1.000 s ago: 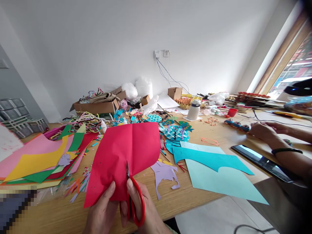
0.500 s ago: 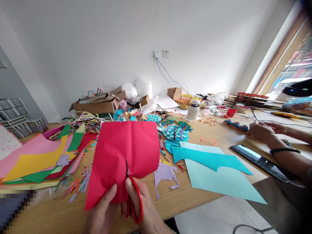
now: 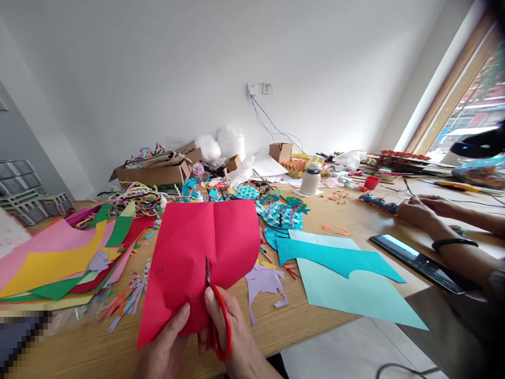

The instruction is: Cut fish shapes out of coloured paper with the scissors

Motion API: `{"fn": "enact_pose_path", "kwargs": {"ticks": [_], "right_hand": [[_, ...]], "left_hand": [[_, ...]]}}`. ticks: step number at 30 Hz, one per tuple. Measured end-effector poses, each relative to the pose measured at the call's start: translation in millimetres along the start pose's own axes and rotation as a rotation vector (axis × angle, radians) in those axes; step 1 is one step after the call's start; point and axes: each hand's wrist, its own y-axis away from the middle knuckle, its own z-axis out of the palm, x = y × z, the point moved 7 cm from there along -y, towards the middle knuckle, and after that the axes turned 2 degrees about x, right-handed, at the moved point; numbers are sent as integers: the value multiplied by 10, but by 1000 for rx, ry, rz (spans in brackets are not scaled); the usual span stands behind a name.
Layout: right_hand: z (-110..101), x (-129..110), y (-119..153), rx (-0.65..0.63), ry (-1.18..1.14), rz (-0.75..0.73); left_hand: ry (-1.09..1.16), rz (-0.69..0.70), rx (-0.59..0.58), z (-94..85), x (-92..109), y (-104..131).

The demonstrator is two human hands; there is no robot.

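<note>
A large sheet of red paper [image 3: 185, 242] with a crease down it is held up above the table. My left hand [image 3: 169, 337] grips its lower left part, thumb in front and the other fingers behind. In my right hand [image 3: 232, 326] is a pair of red-handled scissors [image 3: 225, 329], with thumb and fingers in the loops. One scissor blade shows in front of the paper, pointing away from me; the other is hidden behind it. The right-hand part of the sheet has a curved lower edge.
Light blue paper [image 3: 339, 292] and a turquoise strip [image 3: 315, 255] lie right, beside a purple scrap [image 3: 262, 289]. Coloured sheets [image 3: 59, 263] are stacked left. A white bottle [image 3: 311, 179] and a cardboard box [image 3: 153, 173] stand behind. Another person's hands [image 3: 420, 213] are near a tablet [image 3: 414, 263].
The red paper sits slightly lower in view and its right part has turned a little. The scissors stay at nearly the same spot on it. The whole view has shifted slightly.
</note>
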Motion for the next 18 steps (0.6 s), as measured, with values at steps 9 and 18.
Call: {"fn": "enact_pose_path", "kwargs": {"ticks": [9, 18], "right_hand": [[-33, 36, 14, 10, -11, -6], [-55, 91, -25, 54, -28, -1]], "left_hand": [[-88, 46, 18, -209, -19, -108], [-189, 102, 11, -174, 114, -45]]}}
